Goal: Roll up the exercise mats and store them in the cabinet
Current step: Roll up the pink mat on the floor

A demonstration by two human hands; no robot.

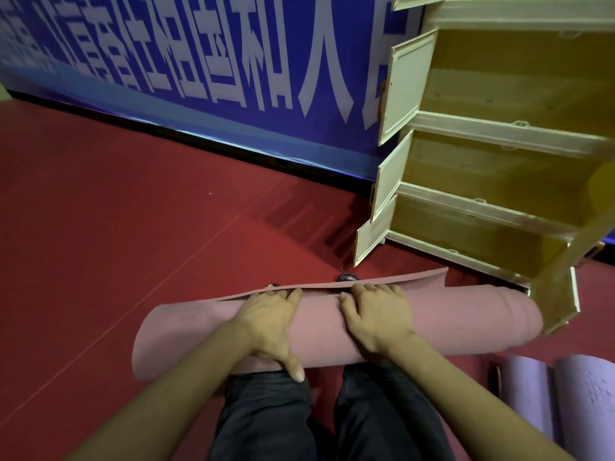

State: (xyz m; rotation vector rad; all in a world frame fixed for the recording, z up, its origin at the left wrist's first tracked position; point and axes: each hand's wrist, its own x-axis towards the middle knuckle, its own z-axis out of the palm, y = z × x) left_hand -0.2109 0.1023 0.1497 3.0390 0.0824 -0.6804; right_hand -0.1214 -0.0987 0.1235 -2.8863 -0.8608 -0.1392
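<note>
A pink exercise mat (466, 321), rolled into a thick tube, lies crosswise above my knees. Its loose outer edge sticks up along the far side. My left hand (269, 322) grips the roll left of its middle, fingers over the top and thumb underneath. Just to the right, my right hand (372, 319) grips the roll with its fingertips at the loose edge. The cream cabinet (492, 128) stands at the upper right, its doors swung open on several empty yellowish shelves. Two rolled purple mats (559, 394) lie on the floor at the lower right.
Red floor (116, 244) stretches to the left and ahead. A blue banner with large white characters (216, 61) runs along the back wall. My dark-trousered legs (283, 420) and a shoe tip (348, 277) show below and beyond the roll. The lowest cabinet door (562, 304) hangs open near the roll's right end.
</note>
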